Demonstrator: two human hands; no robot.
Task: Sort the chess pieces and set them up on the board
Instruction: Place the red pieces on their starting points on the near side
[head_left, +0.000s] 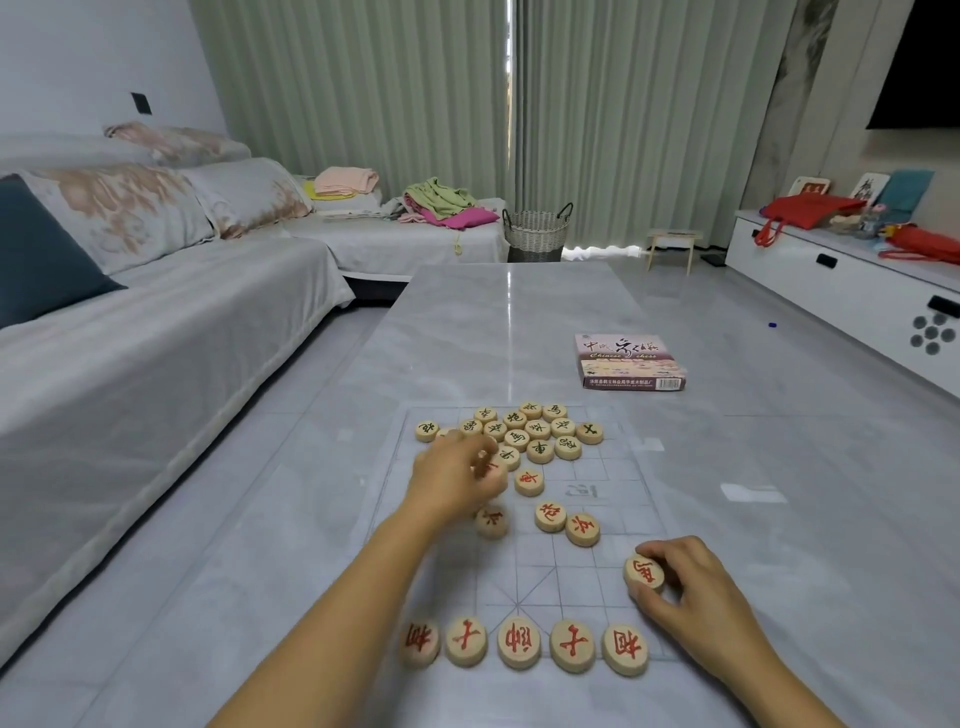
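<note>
A thin, see-through board sheet (587, 587) with a faint grid lies on the grey table. Several round wooden pieces with red characters stand in a row (519, 643) along its near edge. My right hand (685, 592) pinches one red piece (644, 571) just above the row's right end. My left hand (457, 478) reaches into the middle of the board, its fingers curled over pieces there, and part of a piece shows between them. Loose red pieces (550, 516) lie mid-board. A cluster of black-marked pieces (535, 428) sits at the far end.
The purple chess box (626, 361) lies on the table beyond the board, to the right. A covered sofa (130, 332) runs along the left. A white cabinet (857, 291) stands at the right, a wicker basket (535, 234) beyond the table.
</note>
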